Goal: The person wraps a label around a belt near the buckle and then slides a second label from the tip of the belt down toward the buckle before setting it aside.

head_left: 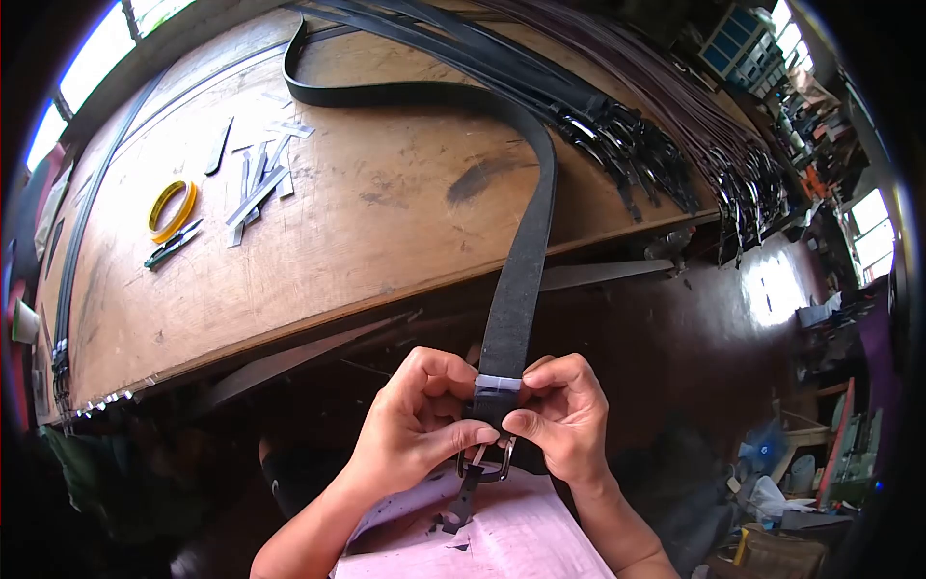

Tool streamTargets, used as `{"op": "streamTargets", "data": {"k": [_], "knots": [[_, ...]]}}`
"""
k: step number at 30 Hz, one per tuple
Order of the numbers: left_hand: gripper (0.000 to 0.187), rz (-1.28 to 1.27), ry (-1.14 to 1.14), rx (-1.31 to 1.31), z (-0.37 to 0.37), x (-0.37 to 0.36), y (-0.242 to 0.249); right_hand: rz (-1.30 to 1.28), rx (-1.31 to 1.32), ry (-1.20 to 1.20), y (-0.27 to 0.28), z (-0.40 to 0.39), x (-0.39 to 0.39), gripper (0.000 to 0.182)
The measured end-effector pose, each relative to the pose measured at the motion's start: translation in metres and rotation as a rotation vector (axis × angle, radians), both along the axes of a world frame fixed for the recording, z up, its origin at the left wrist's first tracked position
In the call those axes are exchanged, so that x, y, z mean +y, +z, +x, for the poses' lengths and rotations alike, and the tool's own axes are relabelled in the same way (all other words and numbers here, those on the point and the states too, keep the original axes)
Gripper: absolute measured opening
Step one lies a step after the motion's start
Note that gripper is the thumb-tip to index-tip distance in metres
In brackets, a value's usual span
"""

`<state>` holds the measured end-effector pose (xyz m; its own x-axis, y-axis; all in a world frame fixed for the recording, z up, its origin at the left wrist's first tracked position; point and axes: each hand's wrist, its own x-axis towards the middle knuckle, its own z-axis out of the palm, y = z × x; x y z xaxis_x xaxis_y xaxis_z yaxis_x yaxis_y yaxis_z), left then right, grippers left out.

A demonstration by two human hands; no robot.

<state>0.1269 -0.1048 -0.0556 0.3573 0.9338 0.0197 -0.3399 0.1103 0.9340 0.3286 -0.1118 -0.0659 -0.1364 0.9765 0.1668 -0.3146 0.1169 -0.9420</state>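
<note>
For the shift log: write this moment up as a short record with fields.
left hand: grips the black belt at its buckle end
right hand: pinches the same end, beside a pale strip across the strap
buckle: metal, between both hands, over a pink sheet
belt run: strap leads up over the wooden table's edge and curves left
table, left: yellow tape roll, metal strips
table, right: rows of belts with buckles
</note>
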Motion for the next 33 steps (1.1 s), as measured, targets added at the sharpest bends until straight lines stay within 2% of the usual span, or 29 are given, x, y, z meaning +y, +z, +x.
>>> {"op": "streamTargets", "data": {"k": [7,9,10,11,12,13,14,15,17,18,19,20,21,23,24,27,28,29,32,33], "knots": [[0.045,-0.067,-0.027,-0.047,0.003,-0.001,-0.007,0.033,-0.093,-0.018,-0.007,0.003,0.000,0.030],[0.047,-0.042,0.077,0.174,0.006,-0.001,-0.002,-0.096,-0.129,-0.059,-0.005,0.000,0.000,0.028],[0.054,-0.003,0.105,0.247,0.008,-0.003,0.003,-0.090,-0.125,-0.061,0.000,-0.006,0.001,0.028],[0.060,0.225,0.108,0.535,0.005,-0.003,0.013,-0.216,-0.008,-0.068,0.006,-0.014,0.002,0.030],[0.063,0.302,0.100,0.669,0.003,-0.005,0.019,-0.342,0.109,-0.073,0.010,-0.019,0.002,0.032],[0.066,0.377,0.093,0.803,0.001,-0.008,0.023,-0.342,0.110,-0.070,0.009,-0.020,0.003,0.032],[0.058,0.412,0.161,0.846,0.001,-0.011,0.027,-0.389,0.110,-0.032,0.005,-0.022,0.003,0.035],[0.058,0.407,0.163,0.847,-0.002,-0.012,0.030,-0.437,0.107,0.008,0.003,-0.024,0.003,0.039],[0.043,0.192,0.015,0.724,-0.010,-0.014,0.031,-0.520,0.151,0.023,0.006,-0.030,0.003,0.034],[0.031,0.249,0.059,0.648,-0.013,-0.013,0.023,-0.518,0.057,0.105,0.011,-0.029,0.003,0.029],[0.023,0.203,0.048,0.640,-0.019,-0.014,0.020,-0.510,-0.035,0.189,0.014,-0.030,0.004,0.024],[0.021,0.031,0.014,0.609,-0.022,-0.014,0.023,-0.375,-0.114,0.099,0.011,-0.037,0.003,0.015],[0.020,-0.139,-0.020,0.573,-0.025,-0.016,0.027,-0.375,-0.120,0.115,0.012,-0.043,0.002,0.015],[0.020,-0.162,0.040,0.483,-0.029,-0.021,0.019,-0.255,-0.259,-0.028,0.019,-0.053,0.000,0.014],[0.021,-0.178,0.082,0.395,-0.030,-0.022,0.016,-0.288,-0.296,-0.025,0.024,-0.057,0.002,0.024],[0.021,-0.151,0.156,0.353,-0.034,-0.025,0.014,-0.323,-0.274,-0.007,0.022,-0.058,0.001,0.035],[0.025,-0.055,0.203,0.489,-0.035,-0.025,0.014,-0.322,-0.336,-0.011,0.028,-0.062,-0.001,0.043],[0.025,-0.058,0.215,0.488,-0.035,-0.026,0.012,-0.320,-0.340,0.000,0.026,-0.064,-0.001,0.043],[0.032,-0.227,0.239,0.197,-0.038,-0.025,0.000,-0.345,-0.291,0.023,0.019,-0.066,0.002,0.044],[0.032,-0.231,0.245,0.190,-0.039,-0.026,0.000,-0.346,-0.272,0.023,0.019,-0.067,0.003,0.045]]}}
